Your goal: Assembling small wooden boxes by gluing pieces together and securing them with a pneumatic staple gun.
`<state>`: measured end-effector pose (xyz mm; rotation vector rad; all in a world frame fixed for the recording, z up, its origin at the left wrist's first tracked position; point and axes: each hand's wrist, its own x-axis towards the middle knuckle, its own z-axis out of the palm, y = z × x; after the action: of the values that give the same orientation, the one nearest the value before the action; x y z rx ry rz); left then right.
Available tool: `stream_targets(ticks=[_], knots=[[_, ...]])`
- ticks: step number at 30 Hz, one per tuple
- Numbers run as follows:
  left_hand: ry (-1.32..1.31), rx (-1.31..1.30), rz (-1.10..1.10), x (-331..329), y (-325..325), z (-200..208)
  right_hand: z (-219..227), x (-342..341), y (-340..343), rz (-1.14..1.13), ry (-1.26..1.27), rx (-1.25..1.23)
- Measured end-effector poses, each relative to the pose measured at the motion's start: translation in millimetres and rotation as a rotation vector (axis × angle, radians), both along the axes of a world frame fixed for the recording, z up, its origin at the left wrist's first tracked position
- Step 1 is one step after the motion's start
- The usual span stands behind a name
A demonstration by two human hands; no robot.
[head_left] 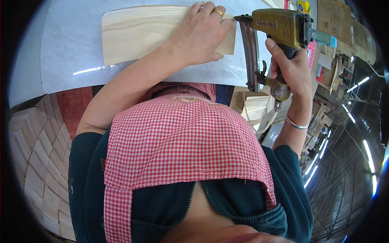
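A pale wooden panel [137,39] lies on the table, with a thin wooden strip [156,11] along its far edge. My left hand [201,34] grips the panel near its right end. Its fingers are bent over the far edge and the thumb rests toward the near side. A gold and black pneumatic nail gun [279,24] is in my right hand [292,67], which is wrapped round its handle. The nose of the gun is at the panel's far right corner. Whether it touches the wood I cannot tell.
The white table [73,48] has its near edge against my checked apron. Stacked wooden pieces [40,162] stand at the lower left. An air hose [269,121] runs from the nail gun's base. Cardboard [334,20] and a yellow packet [303,7] are at the far right.
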<state>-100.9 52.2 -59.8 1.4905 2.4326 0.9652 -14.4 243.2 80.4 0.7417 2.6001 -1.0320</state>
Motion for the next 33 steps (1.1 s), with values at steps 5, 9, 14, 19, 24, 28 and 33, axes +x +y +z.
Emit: stream_targets(ticks=[5, 9, 14, 19, 24, 28, 33], knots=[[-0.005, -0.063, -0.002, 1, -3, 7, 2, -3, 1, 0.024, -0.007, 0.008], [-0.014, -0.300, 0.046, 7, -12, 39, -1, 12, -7, -0.043, 0.046, 0.039], [0.192, -0.184, 0.251, 0, -106, 30, -6, 60, -9, -0.257, 0.195, -0.120], [-0.071, -0.391, 0.335, -6, -159, 23, -14, 93, -6, -0.258, 0.204, -0.135], [-0.110, -0.316, 0.130, -22, -119, 26, -20, 106, -11, -0.283, 0.207, -0.200], [-0.377, -0.340, 0.122, -21, -77, 27, -20, 108, -14, -0.258, 0.184, -0.193], [-0.311, -0.266, 0.124, -19, -67, 22, -18, 104, -18, -0.220, 0.169, -0.193]])
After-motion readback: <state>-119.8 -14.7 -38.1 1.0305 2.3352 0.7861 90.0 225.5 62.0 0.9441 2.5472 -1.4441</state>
